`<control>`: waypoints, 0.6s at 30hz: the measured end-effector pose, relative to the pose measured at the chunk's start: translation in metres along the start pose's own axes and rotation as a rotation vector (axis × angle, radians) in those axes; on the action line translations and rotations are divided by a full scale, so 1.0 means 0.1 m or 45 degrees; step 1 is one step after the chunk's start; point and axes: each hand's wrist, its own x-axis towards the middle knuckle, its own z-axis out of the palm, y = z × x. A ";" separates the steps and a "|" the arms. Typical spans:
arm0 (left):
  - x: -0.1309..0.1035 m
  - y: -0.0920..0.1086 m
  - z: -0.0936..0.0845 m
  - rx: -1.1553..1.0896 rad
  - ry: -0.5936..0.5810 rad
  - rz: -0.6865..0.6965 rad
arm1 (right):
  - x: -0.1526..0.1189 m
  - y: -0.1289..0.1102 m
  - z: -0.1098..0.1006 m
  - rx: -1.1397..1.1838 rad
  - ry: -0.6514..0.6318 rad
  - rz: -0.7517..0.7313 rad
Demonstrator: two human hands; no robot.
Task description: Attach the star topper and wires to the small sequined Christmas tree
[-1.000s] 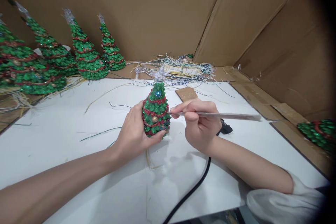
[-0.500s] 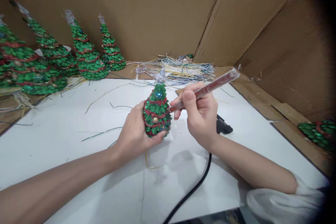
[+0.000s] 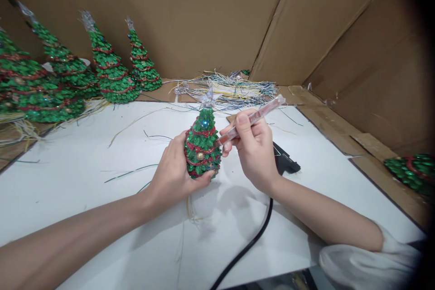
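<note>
A small green Christmas tree figurine (image 3: 202,147) with red garlands, bauble shapes and a clear star on top stands upright in my left hand (image 3: 175,167). The fingers wrap its left side and the thumb lies across its lower front. My right hand (image 3: 254,149) pinches a flat reddish-brown stick (image 3: 261,113) in clear wrapping, held slanted like a pen. Its lower tip meets the right side of the figurine; whether it presses in there I cannot tell. Thin yellow and white wires (image 3: 193,213) hang below the figurine.
Larger tree figurines (image 3: 112,72) line the back left, and another (image 3: 413,172) lies at the right edge. A pile of thin wires (image 3: 234,90) sits at the back. Behind my right hand lies a black tool (image 3: 287,163); a black cable (image 3: 251,240) runs toward me. Cardboard walls (image 3: 204,18) enclose the white table (image 3: 102,208).
The stick's upper end has swung left and slightly down, and my right hand has shifted a little left with it. My left hand and the figurine have barely moved.
</note>
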 end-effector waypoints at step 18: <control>-0.04 0.01 0.00 0.184 0.089 -0.011 | -0.04 -0.15 -0.20 -0.870 -0.172 -1.076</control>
